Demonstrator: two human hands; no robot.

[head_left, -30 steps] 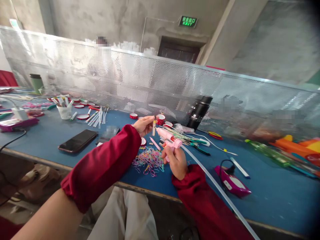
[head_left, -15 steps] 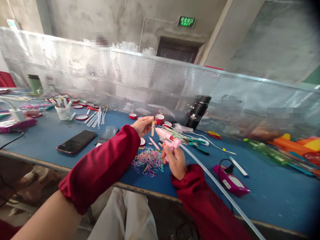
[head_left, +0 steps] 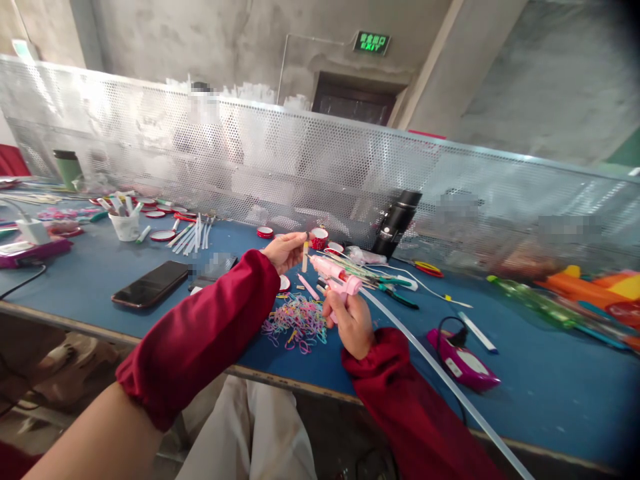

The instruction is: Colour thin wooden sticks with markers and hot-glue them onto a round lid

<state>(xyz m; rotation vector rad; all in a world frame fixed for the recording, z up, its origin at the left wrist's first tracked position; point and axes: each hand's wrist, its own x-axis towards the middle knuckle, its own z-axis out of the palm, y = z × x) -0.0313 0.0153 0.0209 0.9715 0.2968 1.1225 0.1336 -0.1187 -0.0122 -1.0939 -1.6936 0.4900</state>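
Observation:
My right hand (head_left: 351, 321) is wrapped round the handle of a pink hot glue gun (head_left: 333, 272), its nozzle pointing up and left. A long translucent glue stick (head_left: 440, 375) trails from the gun's back end past my right sleeve. My left hand (head_left: 286, 251) pinches a small pale strip with a yellow part (head_left: 305, 257), which hangs down from the fingertips. The nozzle is close to this strip; whether they touch I cannot tell. Below both hands lies a heap of colourful small elastic bands (head_left: 296, 323), with a pink pen-like stick (head_left: 309, 287) behind it.
Behind stands a perforated metal screen (head_left: 280, 153). A black bottle (head_left: 397, 225), pliers (head_left: 400, 293) and a purple device (head_left: 463, 360) are to the right. Leftward are a phone (head_left: 151, 284), several white sticks (head_left: 193, 235), a cup of markers (head_left: 125, 227) and red-rimmed tins (head_left: 265, 232).
Almost nothing differs. Both hands keep their hold, with the glue gun's nozzle still close to the strip; the whole view has shifted very slightly.

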